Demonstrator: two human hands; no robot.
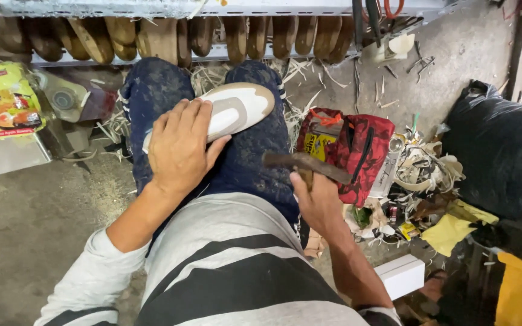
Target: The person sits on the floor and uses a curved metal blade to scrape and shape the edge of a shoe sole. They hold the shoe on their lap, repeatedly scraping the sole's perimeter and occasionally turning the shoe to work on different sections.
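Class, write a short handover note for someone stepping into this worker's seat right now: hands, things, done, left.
Left hand: pressed flat on the shoe sole, steadying it on the lap.
Right hand: gripping a hammer, head raised over the right thigh, clear of the sole.
Red bag lies at the right; a row of wooden lasts sits on the shelf ahead.
Done: sole positioned.
Left: the hammer is not touching the sole.

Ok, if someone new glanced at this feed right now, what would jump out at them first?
Probably the pale shoe sole lying across the person's knees in the middle, with the left hand pressed flat on it. Next, the rusty hammer in the right hand, its head just right of the lap. Behind, a row of wooden shoe lasts hangs along the metal shelf at the top.
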